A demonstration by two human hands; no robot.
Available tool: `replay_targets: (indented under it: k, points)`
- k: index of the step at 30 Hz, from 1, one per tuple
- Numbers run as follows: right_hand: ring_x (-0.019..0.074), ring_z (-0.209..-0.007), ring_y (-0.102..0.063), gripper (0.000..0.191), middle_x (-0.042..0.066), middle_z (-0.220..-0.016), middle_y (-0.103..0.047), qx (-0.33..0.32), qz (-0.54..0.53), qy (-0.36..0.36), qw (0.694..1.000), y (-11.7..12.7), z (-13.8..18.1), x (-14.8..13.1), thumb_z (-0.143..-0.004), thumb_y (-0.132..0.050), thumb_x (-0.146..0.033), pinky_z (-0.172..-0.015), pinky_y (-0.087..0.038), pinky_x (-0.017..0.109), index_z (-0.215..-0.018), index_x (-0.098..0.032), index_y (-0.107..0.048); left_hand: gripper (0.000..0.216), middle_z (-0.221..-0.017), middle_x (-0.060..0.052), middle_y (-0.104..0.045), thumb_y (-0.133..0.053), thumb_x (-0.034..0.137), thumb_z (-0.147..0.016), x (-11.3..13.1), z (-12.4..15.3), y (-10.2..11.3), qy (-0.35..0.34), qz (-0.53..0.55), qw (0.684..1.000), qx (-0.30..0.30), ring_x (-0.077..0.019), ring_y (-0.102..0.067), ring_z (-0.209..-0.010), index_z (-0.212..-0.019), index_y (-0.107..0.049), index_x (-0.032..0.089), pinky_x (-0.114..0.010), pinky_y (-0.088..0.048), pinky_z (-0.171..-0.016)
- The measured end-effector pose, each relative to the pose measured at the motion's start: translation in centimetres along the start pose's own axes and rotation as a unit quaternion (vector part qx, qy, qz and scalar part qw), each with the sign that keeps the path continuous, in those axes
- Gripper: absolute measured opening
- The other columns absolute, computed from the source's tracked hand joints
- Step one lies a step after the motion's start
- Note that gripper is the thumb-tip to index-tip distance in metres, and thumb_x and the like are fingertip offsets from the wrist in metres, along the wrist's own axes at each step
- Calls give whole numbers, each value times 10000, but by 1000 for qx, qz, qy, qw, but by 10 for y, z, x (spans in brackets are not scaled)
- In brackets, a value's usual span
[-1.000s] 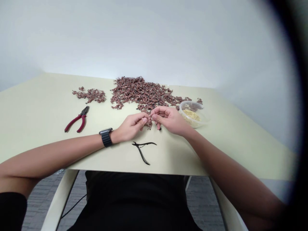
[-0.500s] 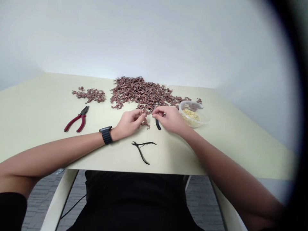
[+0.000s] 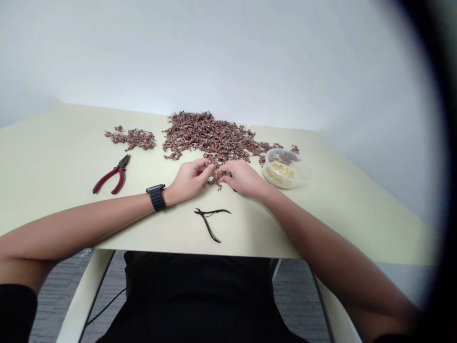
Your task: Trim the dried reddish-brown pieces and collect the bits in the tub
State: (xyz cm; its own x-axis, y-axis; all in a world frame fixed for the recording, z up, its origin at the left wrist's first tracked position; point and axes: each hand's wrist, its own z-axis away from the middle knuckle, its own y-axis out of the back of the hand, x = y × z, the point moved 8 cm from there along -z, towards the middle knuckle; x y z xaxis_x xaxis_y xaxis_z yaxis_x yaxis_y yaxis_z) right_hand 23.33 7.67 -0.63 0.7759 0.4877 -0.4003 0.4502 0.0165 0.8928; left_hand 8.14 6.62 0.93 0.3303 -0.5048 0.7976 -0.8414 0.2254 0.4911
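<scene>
My left hand (image 3: 189,180) and my right hand (image 3: 240,177) meet at the middle of the pale table (image 3: 53,162), fingertips together. Between them they pinch a small reddish-brown piece (image 3: 215,181) like those in the big pile (image 3: 210,138) just behind. My right hand also grips a small dark tool, mostly hidden under its fingers. A black watch (image 3: 156,197) sits on my left wrist. Black nippers (image 3: 210,220) lie on the table just in front of my hands.
Red-handled pliers (image 3: 110,174) lie at the left. A smaller heap of reddish pieces (image 3: 133,138) sits behind them. A clear round tub (image 3: 283,175) with yellowish bits stands right of my right hand. The table's near edge runs just above my lap.
My hands have lowered toward the table and closed together again. The dark tool, visible in my right hand half a second ago, is now mostly covered by its fingers.
</scene>
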Motion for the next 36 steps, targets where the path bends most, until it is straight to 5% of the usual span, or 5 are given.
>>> replay_targets:
  k: [13,19,24,29,36]
  points:
    - [279,-1002,-579,113,138,-992,-667,-1,118,11,993,-4,3,-19,-909,-545,-91,-790,-438,362,-884,-197,-573,394,-652,3,-684,-535,505,-1023,-9,-1,-1,19,51,998,-12,-107,-602,-531,-900,-683,161,-226,-457,-567]
    - [180,-766,-568,184,35,-850,-647,62,-161,-79,982,16,4,-11,-1007,-504,-318,-722,-449,323,-897,-201,-593,374,-822,-78,-741,-619,507,-986,-27,-2,-16,138,258,954,-69,-121,-665,-544,-960,-627,133,-227,-520,-500]
    - [172,-830,-638,247,32,-882,-674,77,-336,-49,937,9,4,-21,-968,-601,-436,-766,-499,303,-921,-195,-625,306,-780,-65,-710,-698,409,-952,-27,-1,-24,177,377,905,-87,-104,-675,-577,-913,-637,112,-191,-516,-527]
    - [159,-734,-588,268,43,-856,-701,94,-313,-50,944,8,4,-14,-931,-652,-449,-668,-455,289,-907,-184,-675,241,-747,-68,-710,-628,317,-998,-32,-2,-23,194,424,881,-77,-95,-667,-610,-961,-674,83,-172,-515,-571]
    - [121,-604,-412,185,-44,-656,-476,104,-194,-44,974,15,8,-14,-934,-616,-360,-594,-331,269,-883,-185,-651,219,-953,-113,-757,-610,294,-1005,-36,-3,-22,193,413,887,-69,-88,-679,-631,-979,-677,86,-182,-515,-565]
